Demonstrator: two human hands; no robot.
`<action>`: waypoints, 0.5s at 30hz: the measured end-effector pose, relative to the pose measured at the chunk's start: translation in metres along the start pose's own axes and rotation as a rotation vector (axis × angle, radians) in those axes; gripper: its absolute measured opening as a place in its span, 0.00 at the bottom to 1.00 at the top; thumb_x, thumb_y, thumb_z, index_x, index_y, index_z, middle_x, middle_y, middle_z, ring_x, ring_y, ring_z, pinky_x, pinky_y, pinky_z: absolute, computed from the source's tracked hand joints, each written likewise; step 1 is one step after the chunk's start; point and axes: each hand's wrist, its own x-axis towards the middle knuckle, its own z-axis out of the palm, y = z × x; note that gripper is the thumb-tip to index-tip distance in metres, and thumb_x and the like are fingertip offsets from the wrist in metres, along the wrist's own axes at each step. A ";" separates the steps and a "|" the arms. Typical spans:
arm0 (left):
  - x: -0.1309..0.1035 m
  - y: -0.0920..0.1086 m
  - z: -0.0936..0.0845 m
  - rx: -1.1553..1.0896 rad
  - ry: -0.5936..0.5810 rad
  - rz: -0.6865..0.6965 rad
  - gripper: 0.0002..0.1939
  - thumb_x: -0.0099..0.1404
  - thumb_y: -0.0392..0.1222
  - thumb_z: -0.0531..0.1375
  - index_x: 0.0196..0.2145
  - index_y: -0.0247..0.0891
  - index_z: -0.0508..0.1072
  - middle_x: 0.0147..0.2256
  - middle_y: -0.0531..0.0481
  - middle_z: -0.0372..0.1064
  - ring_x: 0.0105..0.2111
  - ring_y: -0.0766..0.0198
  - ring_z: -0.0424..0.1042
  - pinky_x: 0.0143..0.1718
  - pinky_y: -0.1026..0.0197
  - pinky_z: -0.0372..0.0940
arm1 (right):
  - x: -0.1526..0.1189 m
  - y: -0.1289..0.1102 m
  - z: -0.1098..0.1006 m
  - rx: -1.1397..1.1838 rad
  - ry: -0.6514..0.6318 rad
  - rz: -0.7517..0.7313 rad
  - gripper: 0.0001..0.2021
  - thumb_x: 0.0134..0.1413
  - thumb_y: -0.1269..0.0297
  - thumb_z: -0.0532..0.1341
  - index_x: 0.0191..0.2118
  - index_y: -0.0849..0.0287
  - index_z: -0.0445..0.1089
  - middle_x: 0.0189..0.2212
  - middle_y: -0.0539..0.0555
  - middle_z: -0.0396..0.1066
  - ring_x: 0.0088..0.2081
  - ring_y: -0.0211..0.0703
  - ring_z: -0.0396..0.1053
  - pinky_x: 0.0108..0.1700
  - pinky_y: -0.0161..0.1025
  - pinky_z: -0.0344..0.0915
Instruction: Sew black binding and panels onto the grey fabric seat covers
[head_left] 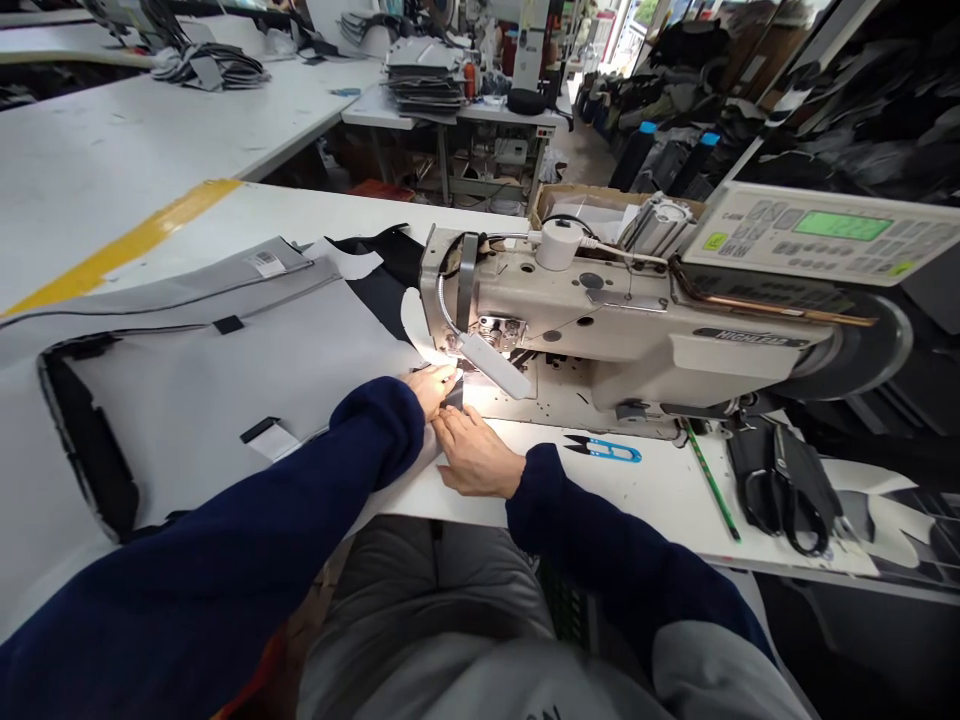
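Note:
A large light grey fabric panel [300, 350] with black trim pieces lies on the sewing machine table, its right end under the head of the sewing machine [540, 300]. My left hand [433, 388] is closed on the panel's edge right by the lit needle area, its fingertips close to the presser foot. Just below it, my right hand [478, 452] grips the same edge with bent fingers. A small dark piece [452, 393] shows between the two hands. The needle itself is hidden behind the lamp [495, 365] and my fingers.
Blue thread snips [604, 449] lie right of my right hand. Farther right are a green pencil [712, 480] and black scissors [787, 500]. A control panel [832, 232] sits above the machine. Stacked fabric pieces [426, 75] stand on a table behind.

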 end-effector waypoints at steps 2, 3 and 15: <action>0.001 -0.001 0.000 -0.021 0.016 -0.008 0.18 0.60 0.35 0.54 0.48 0.36 0.70 0.52 0.43 0.64 0.46 0.54 0.66 0.42 0.56 0.64 | 0.004 -0.007 0.003 -0.048 0.017 0.028 0.37 0.55 0.49 0.55 0.57 0.82 0.53 0.51 0.77 0.60 0.55 0.64 0.56 0.57 0.56 0.50; 0.000 -0.002 -0.001 -0.030 0.024 -0.018 0.16 0.61 0.34 0.52 0.46 0.37 0.72 0.51 0.43 0.64 0.45 0.55 0.67 0.41 0.56 0.64 | 0.008 -0.010 0.004 -0.075 0.028 0.047 0.36 0.56 0.48 0.55 0.55 0.82 0.55 0.49 0.77 0.62 0.53 0.64 0.59 0.55 0.56 0.53; 0.004 -0.006 -0.013 -0.089 0.109 -0.377 0.18 0.65 0.41 0.50 0.51 0.38 0.68 0.51 0.38 0.59 0.34 0.57 0.69 0.34 0.57 0.64 | 0.018 -0.012 0.018 -0.240 0.055 -0.133 0.11 0.59 0.78 0.48 0.37 0.70 0.67 0.38 0.71 0.69 0.41 0.54 0.68 0.38 0.49 0.63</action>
